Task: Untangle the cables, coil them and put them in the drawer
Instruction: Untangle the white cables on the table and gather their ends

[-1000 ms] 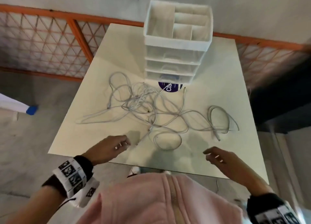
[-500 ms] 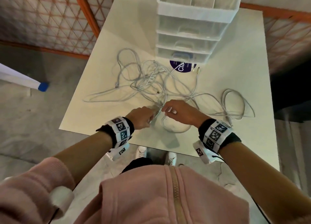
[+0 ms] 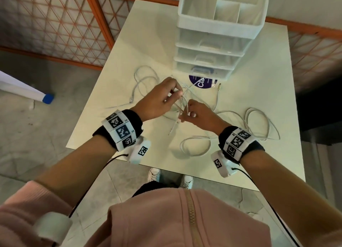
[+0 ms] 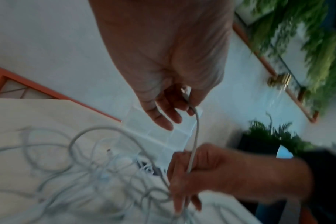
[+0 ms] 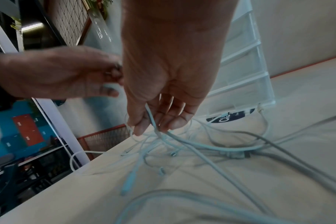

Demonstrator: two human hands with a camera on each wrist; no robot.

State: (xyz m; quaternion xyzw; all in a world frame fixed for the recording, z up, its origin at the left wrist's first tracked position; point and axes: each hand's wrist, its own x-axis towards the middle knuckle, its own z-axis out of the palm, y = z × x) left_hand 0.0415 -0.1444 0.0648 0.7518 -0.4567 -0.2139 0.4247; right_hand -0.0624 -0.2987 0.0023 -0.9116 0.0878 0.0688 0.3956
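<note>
A tangle of white cables sprawls over the white table, partly hidden under both hands. My left hand is lifted above the knot and pinches a white cable between thumb and fingers. My right hand sits just right of it and grips strands of the same bundle. One stretch of cable runs taut between the two hands. A white drawer unit with three shut drawers stands at the table's far side, behind the tangle.
An open divided tray tops the drawer unit. A purple round sticker lies in front of it. Loose cable loops spread to the right. An orange mesh fence runs behind the table. My shoes show below the near edge.
Both hands came from the table's near edge to the tangle and took hold of cables. The left hand has since lifted and moved farther away from me with its cable.
</note>
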